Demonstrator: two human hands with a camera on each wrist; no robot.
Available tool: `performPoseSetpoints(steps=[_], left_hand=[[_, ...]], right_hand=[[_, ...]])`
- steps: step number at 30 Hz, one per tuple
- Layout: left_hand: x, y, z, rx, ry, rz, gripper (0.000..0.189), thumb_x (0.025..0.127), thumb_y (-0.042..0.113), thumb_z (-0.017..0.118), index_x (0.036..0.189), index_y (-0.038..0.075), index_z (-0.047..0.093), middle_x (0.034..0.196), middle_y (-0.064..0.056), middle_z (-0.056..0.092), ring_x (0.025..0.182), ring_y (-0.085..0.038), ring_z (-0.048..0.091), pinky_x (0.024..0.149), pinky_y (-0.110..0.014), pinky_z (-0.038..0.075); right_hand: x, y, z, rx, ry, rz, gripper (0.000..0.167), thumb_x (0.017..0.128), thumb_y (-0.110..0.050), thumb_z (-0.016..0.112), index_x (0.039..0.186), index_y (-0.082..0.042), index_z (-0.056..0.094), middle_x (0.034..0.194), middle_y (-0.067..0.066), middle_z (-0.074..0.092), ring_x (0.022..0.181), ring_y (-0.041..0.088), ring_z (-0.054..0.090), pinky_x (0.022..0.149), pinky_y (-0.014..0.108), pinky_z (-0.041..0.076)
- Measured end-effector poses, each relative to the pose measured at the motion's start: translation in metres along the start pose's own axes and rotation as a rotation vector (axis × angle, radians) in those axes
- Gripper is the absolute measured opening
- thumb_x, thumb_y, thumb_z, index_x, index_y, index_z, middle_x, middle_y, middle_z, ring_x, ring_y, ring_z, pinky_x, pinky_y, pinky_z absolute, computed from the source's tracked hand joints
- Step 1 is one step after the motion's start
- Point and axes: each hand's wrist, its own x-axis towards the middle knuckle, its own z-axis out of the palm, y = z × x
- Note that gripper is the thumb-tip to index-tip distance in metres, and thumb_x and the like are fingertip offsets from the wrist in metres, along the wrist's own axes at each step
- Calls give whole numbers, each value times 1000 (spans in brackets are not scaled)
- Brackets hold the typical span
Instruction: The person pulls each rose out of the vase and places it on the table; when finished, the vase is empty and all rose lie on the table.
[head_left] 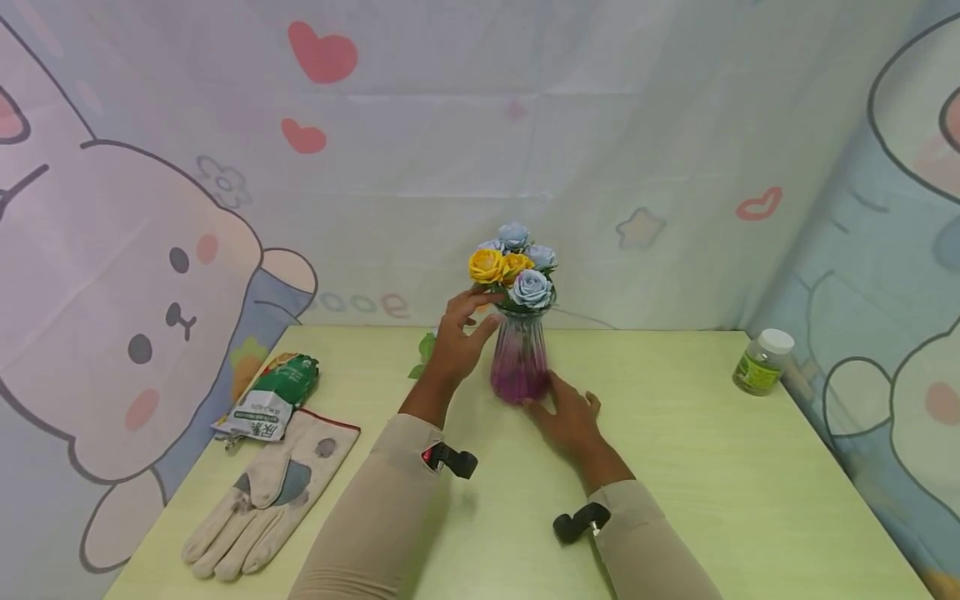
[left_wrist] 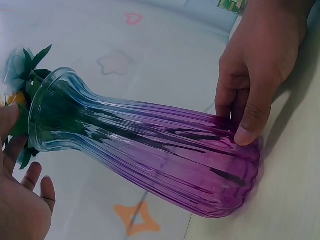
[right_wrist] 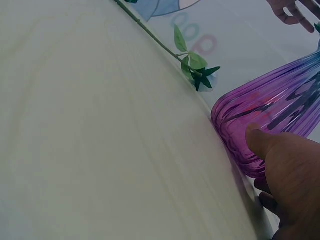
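Vase [head_left: 519,362]: it is placed upright on the tabletop [head_left: 660,467], near the middle of the back edge; its ribbed glass is coloured purple below and pale blue toward the rim.
Flowers [head_left: 514,265]: blue and yellow blooms are carried above the rim, and dark stems are seen through the glass.
Left hand [head_left: 459,337]: it is held beside the neck, under the blooms, with its fingers loosely spread; whether a stem or leaf is touched cannot be told.
Right hand [head_left: 567,418]: by it the base is gripped from the right side, between thumb and fingers.
Loose stem [right_wrist: 181,41]: it is laid near the back edge, left of the vase, with green leaves.
Left side: a green and white packet [head_left: 276,396] and a pale glove [head_left: 262,508] are laid close together.
Right side: a small jar [head_left: 761,367] with white lid is stood near the edge.
Backdrop [head_left: 420,150]: hearts and a rabbit are printed on it.
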Motion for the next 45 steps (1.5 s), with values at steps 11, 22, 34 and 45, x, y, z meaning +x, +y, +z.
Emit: performPoseSetpoints(steps=[11, 22, 34, 45], left_hand=[[5, 2, -2, 71, -4, -56, 32, 113, 11, 56, 140, 6, 73, 154, -17, 62, 153, -36, 42, 111, -56, 43], [9, 10, -8, 57, 48, -21, 31, 111, 8, 61, 138, 8, 74, 155, -13, 64, 154, -31, 45, 108, -52, 45], [16, 22, -9, -112, 176, 11, 24, 106, -3, 65, 126, 0, 78, 146, -15, 63, 143, -30, 60, 112, -50, 56], [19, 28, -6, -170, 196, 5, 25, 100, -10, 69, 124, -6, 74, 150, -20, 53, 136, -39, 69, 108, -43, 63]], right_hand=[[-3, -2, -2, 9, 7, -8, 83, 107, -54, 63, 170, -7, 37, 171, 14, 47, 157, 41, 48, 130, 72, 8], [-3, -5, -4, 20, -4, -7, 83, 108, -53, 63, 171, -7, 35, 173, 14, 45, 159, 41, 46, 131, 71, 5], [-2, -4, -4, 20, -19, 5, 82, 108, -53, 62, 170, -7, 35, 173, 13, 45, 160, 39, 45, 131, 70, 5], [-5, -9, -5, 39, -20, 9, 80, 108, -48, 64, 170, -7, 35, 173, 13, 44, 160, 40, 44, 130, 72, 3]])
